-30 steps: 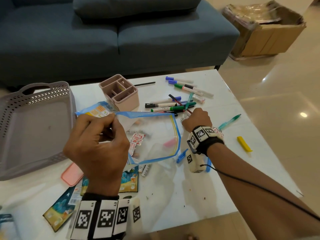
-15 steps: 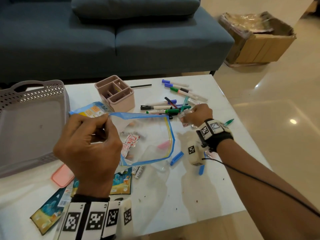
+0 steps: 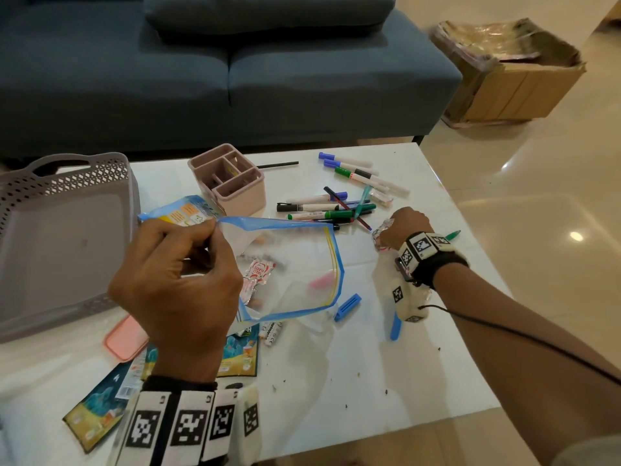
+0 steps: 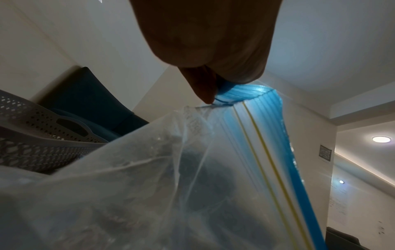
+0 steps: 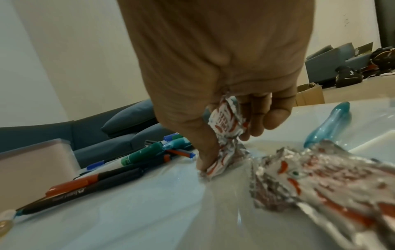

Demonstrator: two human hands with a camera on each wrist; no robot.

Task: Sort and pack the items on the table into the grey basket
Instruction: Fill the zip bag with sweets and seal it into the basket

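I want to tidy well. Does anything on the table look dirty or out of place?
Yes. Small dark crumbs are scattered on the near part of the white table. The foil sachets gripped by the right hand look crumpled.

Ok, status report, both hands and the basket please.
Left hand pinches clear blue-zip plastic bag. Right hand grips crumpled foil sachets. Grey perforated basket holds nothing visible. Nothing blocking.

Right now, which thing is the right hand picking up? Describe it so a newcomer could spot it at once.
On the white table, look right of the pen pile. There the right hand pinches a crumpled foil sachet. Unlike the pens beside it, it is silver with red print, and it is the one between the fingers, not the loose sachet nearby.
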